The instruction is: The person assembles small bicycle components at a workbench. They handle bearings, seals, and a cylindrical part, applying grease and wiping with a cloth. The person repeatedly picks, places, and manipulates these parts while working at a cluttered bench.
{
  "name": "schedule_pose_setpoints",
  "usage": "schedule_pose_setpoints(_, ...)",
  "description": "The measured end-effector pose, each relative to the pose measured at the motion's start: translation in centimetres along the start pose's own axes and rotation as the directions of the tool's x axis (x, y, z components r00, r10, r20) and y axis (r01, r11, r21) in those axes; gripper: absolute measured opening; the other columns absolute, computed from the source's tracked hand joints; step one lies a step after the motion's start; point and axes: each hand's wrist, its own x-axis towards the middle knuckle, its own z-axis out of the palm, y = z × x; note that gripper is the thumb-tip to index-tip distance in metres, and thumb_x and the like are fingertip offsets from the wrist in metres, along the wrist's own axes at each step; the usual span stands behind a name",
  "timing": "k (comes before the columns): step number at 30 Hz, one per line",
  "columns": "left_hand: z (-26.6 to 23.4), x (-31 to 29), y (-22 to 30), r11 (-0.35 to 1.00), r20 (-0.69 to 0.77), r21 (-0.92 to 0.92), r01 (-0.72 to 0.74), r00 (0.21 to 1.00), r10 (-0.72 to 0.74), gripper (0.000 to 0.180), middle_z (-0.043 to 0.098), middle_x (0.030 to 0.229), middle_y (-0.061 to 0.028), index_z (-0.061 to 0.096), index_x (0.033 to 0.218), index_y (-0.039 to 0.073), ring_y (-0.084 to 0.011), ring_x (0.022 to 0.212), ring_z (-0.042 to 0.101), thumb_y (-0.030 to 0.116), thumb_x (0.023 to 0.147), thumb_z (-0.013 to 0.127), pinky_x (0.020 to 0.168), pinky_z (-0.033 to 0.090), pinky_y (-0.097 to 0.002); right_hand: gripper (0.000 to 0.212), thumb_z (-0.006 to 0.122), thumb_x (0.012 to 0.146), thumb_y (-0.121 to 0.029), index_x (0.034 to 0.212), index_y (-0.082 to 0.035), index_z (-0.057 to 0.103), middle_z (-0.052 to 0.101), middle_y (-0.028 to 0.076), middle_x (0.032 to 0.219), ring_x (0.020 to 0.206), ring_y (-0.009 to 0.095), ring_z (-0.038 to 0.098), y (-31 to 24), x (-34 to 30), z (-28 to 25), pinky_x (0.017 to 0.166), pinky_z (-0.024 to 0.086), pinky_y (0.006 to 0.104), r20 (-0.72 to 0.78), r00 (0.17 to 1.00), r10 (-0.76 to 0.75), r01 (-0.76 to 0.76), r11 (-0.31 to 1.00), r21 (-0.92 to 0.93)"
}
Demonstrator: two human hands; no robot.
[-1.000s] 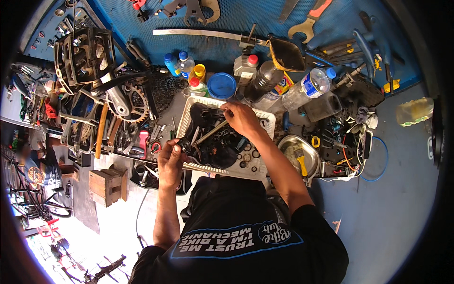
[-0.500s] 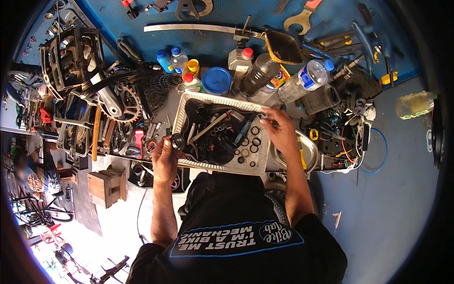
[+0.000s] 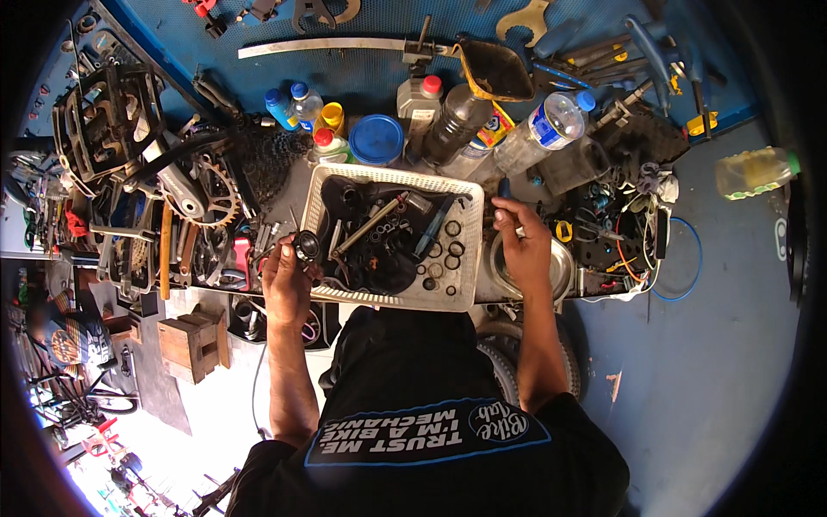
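My left hand (image 3: 287, 284) is closed on a round black ring-shaped part (image 3: 306, 246), held up at the left edge of a cream plastic tray (image 3: 469, 289). My right hand (image 3: 525, 247) hovers beyond the tray's right side, over a round metal bowl (image 3: 564, 274). Its fingers are partly bent and apart, and no held thing shows. Close to its index fingertip is a small dark-blue object (image 3: 504, 187), its kind unclear. Inside the tray lie a dark cloth-like lining, a long metal axle-like rod (image 3: 366, 228), a blue-handled tool (image 3: 433, 228) and several black rings (image 3: 453, 249).
Behind the tray stand a blue-lidded tub (image 3: 376, 140), a grey red-capped jug (image 3: 419, 105) and several bottles. Bicycle cranks, a chainring (image 3: 211, 194) and hand tools crowd the left. Cables and small parts (image 3: 624, 233) fill the right. Tools hang on the blue wall.
My right hand has moved from the tray's upper right edge to outside it, over the bowl. My left hand still holds the round part, now turned slightly. The whole view has shifted a little.
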Motion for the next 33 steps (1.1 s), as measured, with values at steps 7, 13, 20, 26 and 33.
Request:
schedule_pose_setpoints(7,-1.3,-0.4,1.0,0.997,-0.078,-0.054,-0.06,0.995,0.056,0.036,0.068,0.108,-0.0039,0.061,0.132,0.004,-0.0147,0.087,0.062,0.032,0.109,0.059,0.075,0.049,-0.0315,0.021,0.08,0.095,-0.019,0.092,0.001,0.072,0.062,0.008,0.071,0.063,0.016,0.058,0.6,0.6,-1.3,0.061,0.046,0.0309,0.103,0.994,-0.041,0.064,0.971,-0.229)
schedule_pose_setpoints(13,-2.3,-0.5,1.5,0.995,-0.063,-0.062,-0.074,0.996,0.07,0.032,0.069,0.111,-0.0025,0.061,0.131,0.007,-0.0143,0.087,0.061,0.03,0.11,0.058,0.077,0.048,-0.0318,0.02,0.079,0.095,-0.018,0.093,0.001,0.072,0.066,0.01,0.075,0.066,0.015,0.058,0.4,0.6,-0.9,0.062,0.047,0.031,0.068,0.997,-0.036,0.044,0.99,-0.132)
schedule_pose_setpoints(20,-2.5,-0.6,1.3,0.996,-0.068,-0.07,-0.063,0.996,0.058,0.032,0.066,0.112,-0.0034,0.06,0.131,0.006,-0.015,0.087,0.057,0.03,0.109,0.059,0.076,0.045,-0.031,0.015,0.076,0.096,-0.014,0.106,-0.002,0.075,0.076,0.01,0.089,0.077,0.015,0.07,-0.1,0.7,-0.6,0.071,0.054,0.0297,0.079,0.996,-0.032,0.042,0.991,-0.127)
schedule_pose_setpoints(26,-2.5,-0.5,1.4,0.996,-0.056,-0.07,-0.064,0.997,0.06,0.032,0.067,0.11,-0.0036,0.06,0.131,0.006,-0.0149,0.087,0.058,0.029,0.109,0.059,0.076,0.045,-0.0313,0.015,0.077,0.095,-0.014,0.102,-0.001,0.073,0.075,0.01,0.089,0.076,0.016,0.07,-0.6,0.7,-0.6,0.071,0.054,0.0297,0.119,0.992,-0.032,0.052,0.984,-0.17)
schedule_pose_setpoints(33,-2.4,-0.2,1.5,0.997,-0.07,-0.058,-0.051,0.996,0.047,0.032,0.068,0.11,-0.0033,0.06,0.131,0.007,-0.0151,0.086,0.059,0.03,0.109,0.06,0.077,0.046,-0.0317,0.016,0.078,0.095,-0.017,0.096,-0.002,0.072,0.073,0.011,0.085,0.072,0.02,0.068,-0.8,1.0,0.0,0.068,0.053,0.0325,0.072,0.995,-0.075,0.084,0.987,-0.135)
